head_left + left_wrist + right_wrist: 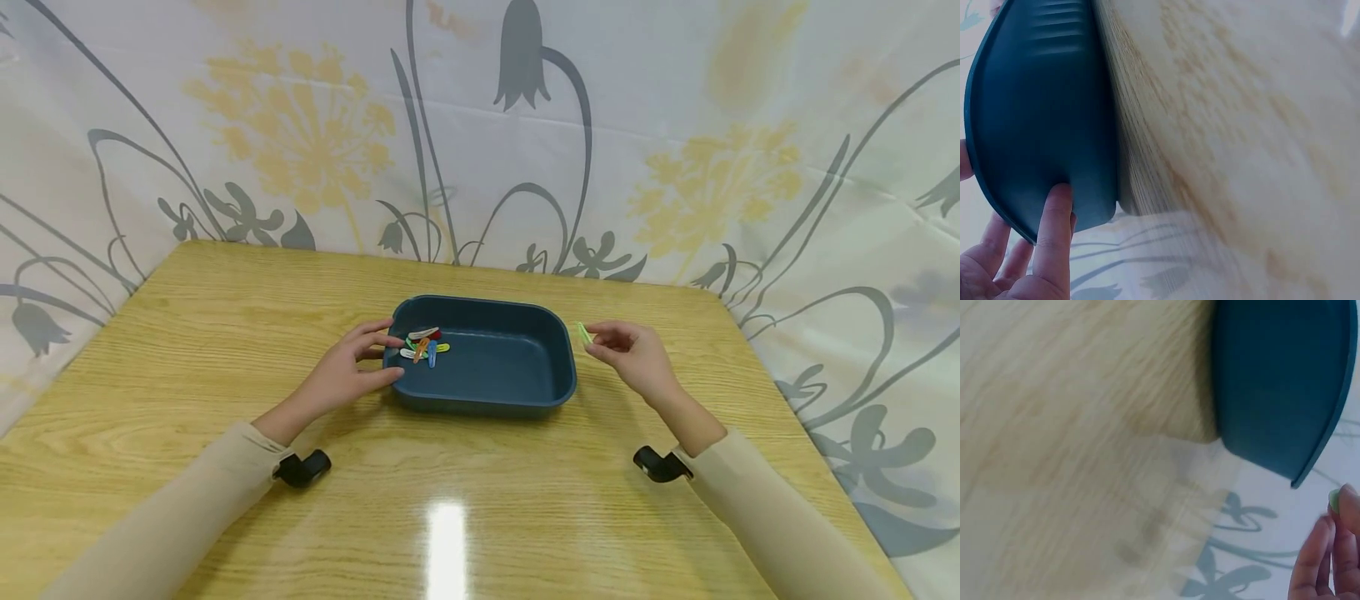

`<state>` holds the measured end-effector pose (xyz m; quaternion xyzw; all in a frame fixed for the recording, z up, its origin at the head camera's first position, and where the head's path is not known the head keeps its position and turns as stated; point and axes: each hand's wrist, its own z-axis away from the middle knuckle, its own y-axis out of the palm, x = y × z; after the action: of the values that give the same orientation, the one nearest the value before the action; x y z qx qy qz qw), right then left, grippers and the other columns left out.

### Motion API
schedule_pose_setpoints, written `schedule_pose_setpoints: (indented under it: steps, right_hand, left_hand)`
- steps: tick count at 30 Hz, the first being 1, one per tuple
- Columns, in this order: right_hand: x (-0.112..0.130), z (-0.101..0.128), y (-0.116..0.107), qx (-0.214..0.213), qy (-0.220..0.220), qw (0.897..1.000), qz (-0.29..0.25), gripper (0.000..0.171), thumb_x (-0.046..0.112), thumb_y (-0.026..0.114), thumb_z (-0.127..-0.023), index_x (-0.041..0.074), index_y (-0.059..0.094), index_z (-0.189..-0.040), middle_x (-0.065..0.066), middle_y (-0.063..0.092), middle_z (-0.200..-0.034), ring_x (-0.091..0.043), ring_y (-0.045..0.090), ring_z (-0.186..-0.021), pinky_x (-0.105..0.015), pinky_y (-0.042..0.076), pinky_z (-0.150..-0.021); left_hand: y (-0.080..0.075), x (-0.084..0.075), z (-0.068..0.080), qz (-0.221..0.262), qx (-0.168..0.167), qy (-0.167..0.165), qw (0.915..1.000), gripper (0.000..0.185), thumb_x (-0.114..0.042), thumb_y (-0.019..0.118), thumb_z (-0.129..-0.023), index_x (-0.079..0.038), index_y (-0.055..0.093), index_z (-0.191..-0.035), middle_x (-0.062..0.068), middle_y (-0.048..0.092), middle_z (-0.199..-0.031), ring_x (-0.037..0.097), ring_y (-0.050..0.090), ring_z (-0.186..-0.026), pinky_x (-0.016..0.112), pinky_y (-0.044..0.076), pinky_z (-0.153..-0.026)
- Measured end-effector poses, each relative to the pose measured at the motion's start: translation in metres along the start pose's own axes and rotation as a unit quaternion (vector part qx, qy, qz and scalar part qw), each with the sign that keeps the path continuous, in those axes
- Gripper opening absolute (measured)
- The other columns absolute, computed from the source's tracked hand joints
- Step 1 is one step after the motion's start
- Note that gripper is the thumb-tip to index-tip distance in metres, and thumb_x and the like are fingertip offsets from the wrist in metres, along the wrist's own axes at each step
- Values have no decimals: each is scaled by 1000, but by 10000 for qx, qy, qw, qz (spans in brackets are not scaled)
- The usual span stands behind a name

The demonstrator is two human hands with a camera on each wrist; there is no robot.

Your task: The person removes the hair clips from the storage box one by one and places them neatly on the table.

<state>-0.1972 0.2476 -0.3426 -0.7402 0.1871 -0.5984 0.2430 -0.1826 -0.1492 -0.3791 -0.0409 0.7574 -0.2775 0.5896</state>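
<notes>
Pinching a green clip (583, 332) in its fingertips, the right hand (633, 358) waits just beside the blue tray (555, 392); the left hand (341, 375) steadies the tray's side, fingers straight. Moving the clip over the rim before letting go looks best; more clips (424, 343) lie inside.

Open bench all round the tray

The blue tray (487, 400) is sitting mid-bench (225, 333), its walls and the left hand (341, 375) on its left rim blocking that side; its right half is lying open from above.
</notes>
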Motion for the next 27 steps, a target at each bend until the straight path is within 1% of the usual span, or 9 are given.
schedule_pose_setpoints:
  steps: [4,6,10,13,15,21,27]
  right_hand:
    - [-6,2,-3,-64,113,9998,120,29,8,66,-87,-5,64,-113,-16,62,-90,-11,59,-73,-24,52,-65]
    - [-10,2,-4,-54,223,9997,78,30,8,66,-87,-5,63,-114,-15,62,-90,-15,60,-74,-27,53,-66]
    - [-16,2,-6,51,524,9986,-111,34,8,66,-87,-4,60,-118,-13,61,-89,-27,62,-78,-34,54,-68]
    - [-21,1,-9,163,741,9969,-210,38,7,65,-88,-4,56,-123,-12,61,-90,-31,62,-80,-37,54,-71]
    - [-24,1,-11,257,885,9954,-267,42,7,65,-88,-4,54,-127,-12,61,-90,-30,62,-81,-38,54,-73]
    - [-34,-1,-17,626,1222,9890,-545,49,3,63,-88,-7,45,-133,-10,59,-90,-21,63,-82,-37,53,-80]
    - [-41,-3,-20,1042,1533,9789,-865,46,-5,57,-90,-14,41,-132,-12,58,-91,-16,63,-81,-36,52,-82]
  left_hand:
    - [0,0,0,7,23,-12,10000,40,-15,67,-87,2,57,-122,13,28,-148,41,48,-114,48,46,-91]
    - [0,0,0,8,31,-22,10000,40,-15,67,-87,2,57,-122,12,28,-148,41,48,-115,48,46,-91]
    - [-1,-1,0,3,31,-42,10000,40,-15,67,-87,2,57,-122,13,28,-148,42,48,-115,48,45,-91]
    - [-1,-1,0,-28,29,-41,10000,40,-15,67,-87,2,56,-122,13,28,-147,42,48,-115,48,45,-91]
    - [-1,-1,0,-31,32,-32,10000,40,-15,67,-87,2,56,-122,13,28,-147,42,48,-115,48,46,-91]
    - [-1,-1,0,-49,47,-16,10000,40,-14,67,-87,3,56,-122,14,28,-147,42,48,-115,49,45,-91]
    - [-1,-2,0,-45,39,-26,10000,40,-14,67,-87,4,56,-121,14,28,-147,42,48,-115,48,45,-91]
